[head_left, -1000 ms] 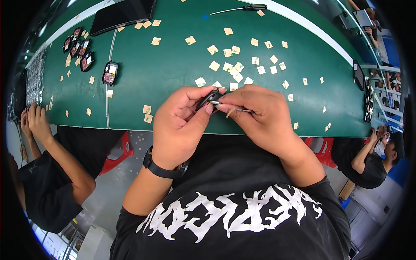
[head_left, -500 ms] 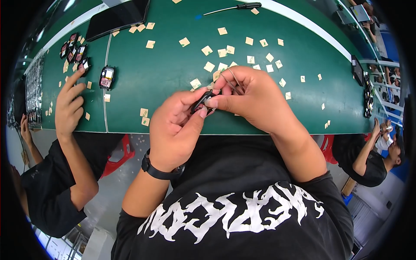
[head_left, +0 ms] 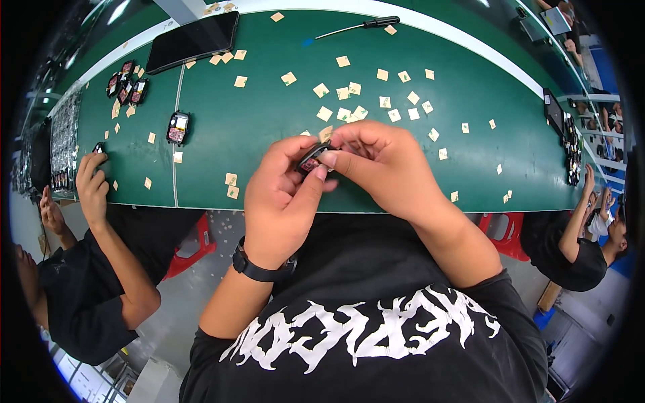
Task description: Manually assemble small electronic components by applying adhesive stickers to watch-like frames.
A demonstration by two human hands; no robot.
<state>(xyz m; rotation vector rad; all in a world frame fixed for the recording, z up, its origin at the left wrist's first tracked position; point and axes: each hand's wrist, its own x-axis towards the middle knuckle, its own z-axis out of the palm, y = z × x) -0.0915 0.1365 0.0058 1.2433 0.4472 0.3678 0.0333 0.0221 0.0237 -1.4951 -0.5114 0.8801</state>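
Above the near edge of the table, my left hand (head_left: 279,198) grips a small black device housing (head_left: 310,161) between thumb and fingers. Inside the housing a reddish circuit board shows, and the piece is tilted. My right hand (head_left: 379,161) pinches the same housing at its right side, its thumb pressed against the piece. The other right fingers are curled and slightly blurred, so whether the tweezers are still among them cannot be made out. A tan paper square (head_left: 326,133) shows just behind my fingertips.
Tan paper squares (head_left: 343,93) lie scattered over the green table (head_left: 255,114). A similar housing (head_left: 178,127) stands left, with several more (head_left: 125,87) beyond. A black tablet-like panel (head_left: 193,43) and a screwdriver (head_left: 359,27) lie at the back. A co-worker's hand (head_left: 93,185) holds another housing.
The tweezers seen earlier in my right hand no longer show. My hands still hold the housing. On the left, the co-worker's hand has drawn back toward the table edge with a housing.
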